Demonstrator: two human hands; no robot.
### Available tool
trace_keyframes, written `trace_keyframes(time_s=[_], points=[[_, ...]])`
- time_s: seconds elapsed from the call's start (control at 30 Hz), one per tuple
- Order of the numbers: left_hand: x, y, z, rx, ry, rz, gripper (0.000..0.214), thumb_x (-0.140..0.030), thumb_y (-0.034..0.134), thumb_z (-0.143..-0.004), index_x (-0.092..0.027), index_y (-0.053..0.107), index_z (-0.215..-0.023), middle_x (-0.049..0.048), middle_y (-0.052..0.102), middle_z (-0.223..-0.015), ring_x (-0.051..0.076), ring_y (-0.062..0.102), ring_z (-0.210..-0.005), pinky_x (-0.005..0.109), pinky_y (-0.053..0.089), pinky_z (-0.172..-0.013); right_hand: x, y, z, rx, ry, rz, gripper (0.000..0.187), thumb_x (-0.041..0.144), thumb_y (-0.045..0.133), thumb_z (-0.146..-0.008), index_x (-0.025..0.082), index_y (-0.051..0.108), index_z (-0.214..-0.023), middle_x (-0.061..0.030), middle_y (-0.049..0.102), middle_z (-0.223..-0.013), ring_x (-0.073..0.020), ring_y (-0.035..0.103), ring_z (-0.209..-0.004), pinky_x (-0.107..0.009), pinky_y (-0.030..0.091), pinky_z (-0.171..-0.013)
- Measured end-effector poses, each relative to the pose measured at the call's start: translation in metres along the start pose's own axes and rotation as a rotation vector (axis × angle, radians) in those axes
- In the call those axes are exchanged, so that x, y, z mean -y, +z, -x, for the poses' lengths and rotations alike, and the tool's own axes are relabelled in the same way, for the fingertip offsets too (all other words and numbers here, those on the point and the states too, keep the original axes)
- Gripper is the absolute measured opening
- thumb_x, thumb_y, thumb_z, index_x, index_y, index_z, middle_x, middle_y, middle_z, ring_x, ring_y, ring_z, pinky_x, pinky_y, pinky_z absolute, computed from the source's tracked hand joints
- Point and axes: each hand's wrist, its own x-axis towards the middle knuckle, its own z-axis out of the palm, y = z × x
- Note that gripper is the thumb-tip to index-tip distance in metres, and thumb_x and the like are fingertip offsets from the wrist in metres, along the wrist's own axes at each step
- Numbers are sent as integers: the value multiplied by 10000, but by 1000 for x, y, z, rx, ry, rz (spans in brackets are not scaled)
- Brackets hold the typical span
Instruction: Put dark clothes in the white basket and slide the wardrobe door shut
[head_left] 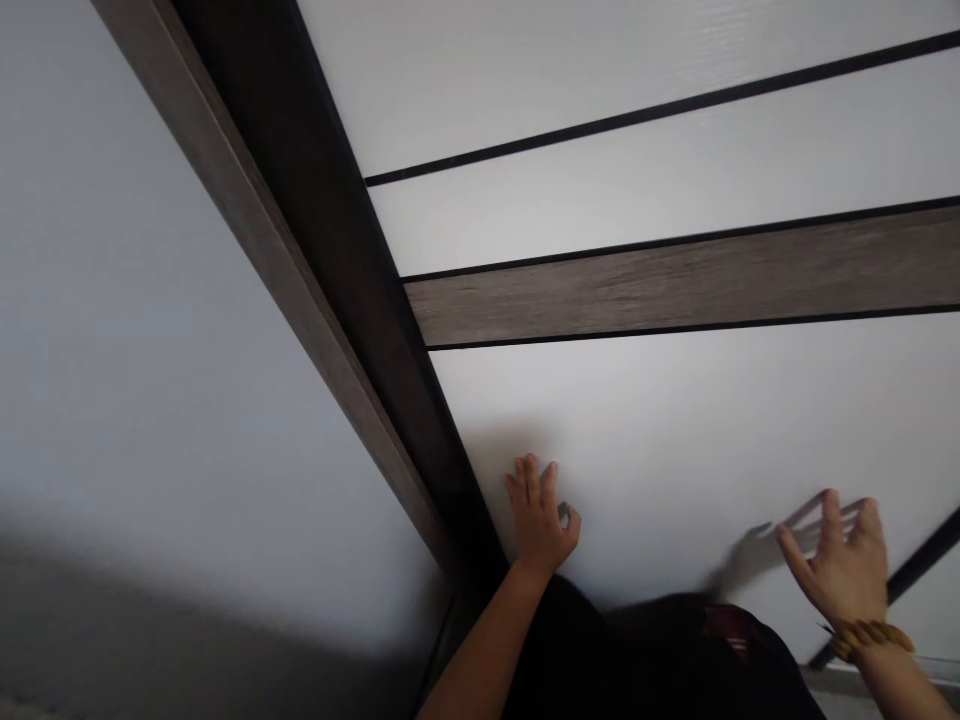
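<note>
A large white panel (pixel 660 430), which looks like a sliding wardrobe door, fills the right side of the head view. My left hand (pixel 540 515) rests on its lower white part close to the dark edge frame (pixel 382 340), fingers spread and holding nothing. Further right, my right hand (pixel 844 565) is raised in front of the same panel with fingers apart. Its shadow falls on the white surface, and I cannot tell whether the fingertips touch. A yellowish-brown bracelet (pixel 874 637) circles the right wrist.
A wood-grain band (pixel 675 280) and thin black strips (pixel 660 108) cross the panel. To the left, a wooden jamb (pixel 285 260) borders a plain grey-white wall (pixel 150 350). My dark clothing (pixel 645 660) shows at the bottom.
</note>
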Motion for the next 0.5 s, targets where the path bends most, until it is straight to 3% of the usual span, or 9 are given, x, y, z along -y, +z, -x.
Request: trace_keyframes(time_s=[0.27,0.5], points=[[-16,1,15,30,9,44,715,-161,554,-797,-61,370,-1481,261,233,-1597,435,225,-1491,628,279,-1164,-4,14,18,-86,-151,42,1144,875,69,-780,65,511,-1455,-166,37,-1563,-285,52,-1601,-500,320,-1282],[-35,7,45,128,30,55,762,-137,550,-768,-68,343,-1498,238,234,-1601,397,218,-1499,557,280,-1187,-4,10,19,-119,-225,23,1065,840,101,-809,84,570,-1395,-168,73,-1559,-273,63,-1607,-498,342,-1269]])
